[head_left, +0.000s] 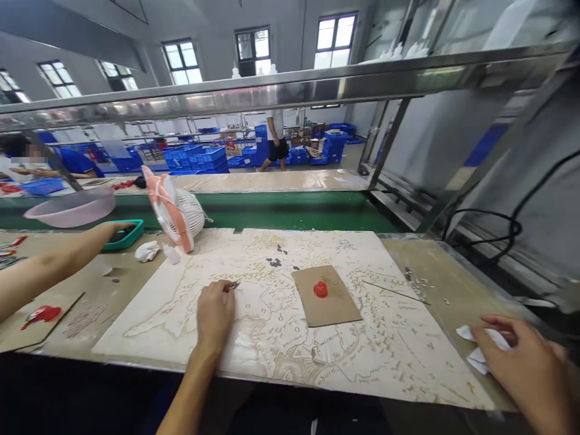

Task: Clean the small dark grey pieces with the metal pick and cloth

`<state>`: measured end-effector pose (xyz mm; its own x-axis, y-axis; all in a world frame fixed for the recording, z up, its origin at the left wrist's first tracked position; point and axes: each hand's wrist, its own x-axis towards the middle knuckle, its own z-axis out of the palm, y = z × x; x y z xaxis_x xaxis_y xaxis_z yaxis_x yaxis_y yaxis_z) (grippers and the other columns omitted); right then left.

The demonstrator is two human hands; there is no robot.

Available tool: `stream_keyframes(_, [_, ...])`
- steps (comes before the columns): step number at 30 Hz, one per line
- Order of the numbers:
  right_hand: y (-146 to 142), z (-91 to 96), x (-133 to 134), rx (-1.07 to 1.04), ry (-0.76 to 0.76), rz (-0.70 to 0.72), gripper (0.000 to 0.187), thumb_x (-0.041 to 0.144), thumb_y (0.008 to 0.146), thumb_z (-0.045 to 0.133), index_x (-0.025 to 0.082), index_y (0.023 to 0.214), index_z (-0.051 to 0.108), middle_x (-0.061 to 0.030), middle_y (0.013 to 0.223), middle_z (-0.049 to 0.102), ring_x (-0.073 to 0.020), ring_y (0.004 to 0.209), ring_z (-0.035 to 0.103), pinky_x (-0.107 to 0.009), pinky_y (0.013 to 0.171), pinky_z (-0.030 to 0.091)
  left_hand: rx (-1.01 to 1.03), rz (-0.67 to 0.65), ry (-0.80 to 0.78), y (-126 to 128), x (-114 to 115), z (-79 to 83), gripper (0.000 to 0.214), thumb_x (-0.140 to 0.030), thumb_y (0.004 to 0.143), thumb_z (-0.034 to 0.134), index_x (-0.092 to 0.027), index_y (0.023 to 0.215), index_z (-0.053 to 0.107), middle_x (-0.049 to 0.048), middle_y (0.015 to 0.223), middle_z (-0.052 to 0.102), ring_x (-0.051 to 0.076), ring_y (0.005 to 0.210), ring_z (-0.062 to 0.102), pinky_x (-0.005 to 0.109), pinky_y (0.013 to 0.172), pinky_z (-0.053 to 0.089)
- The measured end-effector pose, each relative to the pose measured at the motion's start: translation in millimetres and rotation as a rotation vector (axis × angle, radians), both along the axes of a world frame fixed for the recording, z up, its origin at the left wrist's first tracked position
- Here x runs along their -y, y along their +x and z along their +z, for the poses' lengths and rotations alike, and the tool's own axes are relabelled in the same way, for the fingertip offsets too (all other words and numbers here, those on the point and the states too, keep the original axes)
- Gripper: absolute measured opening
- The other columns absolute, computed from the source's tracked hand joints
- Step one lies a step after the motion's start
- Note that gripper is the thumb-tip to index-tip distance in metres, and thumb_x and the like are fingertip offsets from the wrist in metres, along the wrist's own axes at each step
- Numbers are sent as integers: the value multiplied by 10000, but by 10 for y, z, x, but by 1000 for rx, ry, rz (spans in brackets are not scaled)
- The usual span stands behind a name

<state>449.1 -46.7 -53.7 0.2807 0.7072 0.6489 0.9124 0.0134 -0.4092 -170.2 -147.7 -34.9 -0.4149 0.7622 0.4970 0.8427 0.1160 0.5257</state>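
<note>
While the left hand worked: the left hand [215, 317] lay over the near half of a large pale stained mat [149, 326], left of the mat's middle and close to the bench's front edge.
Hand state: its fingers were closed narrowly around a small pincer tool [234, 286], whose metal tip poked out past the fingertips; the exact type was too small to tell.
Tool handling: it looked light, stiff and fine-tipped, so it seemed best held by its shanks behind the tip, though its slim metal could prove slippery.
Arm pose: the left forearm [183, 402] rose from the bench's front edge, with the wrist bent slightly and the hand angled up the mat.
Right hand: the right hand [521, 362] sat at the bench's front right corner with curved, partly open fingers beside white paper scraps [484, 347]; whether it gripped them could not be told.
Mat: a brown card [326, 296] bearing a red dab [320, 289] lay right of the tool, and dark specks [274, 261] lay farther up.
Bench: a thin metal rod [394, 292] lay across the mat's right side, near small metal bits [419, 287].
Far left: another person's hand [113, 232] rested on a teal tray [122, 235], near a pink-and-white fan [174, 211].
</note>
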Motion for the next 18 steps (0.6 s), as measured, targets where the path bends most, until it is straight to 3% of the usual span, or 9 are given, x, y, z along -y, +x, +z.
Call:
stream_keyframes(3, [-137,165,137,-187,-8,-40,175,488,756,653,338,841,621,-172,785,767,-437,797,730,-611,826,543,-36,6,3,-41,-78,10,228,-312,1024,566,-215,1113,753,186,1125,765,426,1089,667,621,1032,544])
stream_keyframes(5, [-276,267,212,-325,3,-28,237,503,743,739,321,887,688,-171,847,774,-421,829,739,-582,789,565,-59,-44,-10,-16,-189,19,254,-328,1032,571,-208,1154,759,188,1162,761,428,1110,664,619,1036,550])
stream_keyframes(10, [-762,511,209,-546,-10,250,399,588,840,882,267,1071,833,-166,1061,843,-340,908,781,-503,860,611,-110,-239,-68,285,-762,74,296,-339,1070,568,-207,1259,754,172,1230,759,422,1192,674,601,1067,559])
stream_keyframes(13, [-1132,662,33,-611,-119,383,520,665,866,884,232,1152,864,-129,1035,864,-312,922,798,-448,869,628,-120,-337,-94,494,-1135,93,280,-295,1069,570,-214,1273,744,173,1293,748,417,1216,674,585,1059,565])
stream_keyframes(16, [-1478,751,-285,-644,-239,422,624,720,1051,623,178,1285,827,-94,768,816,-279,724,757,-419,753,620,-113,-383,-111,585,-1347,74,242,-267,1079,547,-209,1215,738,187,1288,740,429,1188,661,599,1022,563])
stream_keyframes(18, [-1678,764,-556,-509,-300,437,585,644,1090,530,166,1256,823,-129,882,856,-279,737,764,-416,728,615,-99,-403,-116,578,-1391,45,223,-271,1102,527,-210,1167,731,183,1254,736,423,1164,652,598,1006,562])
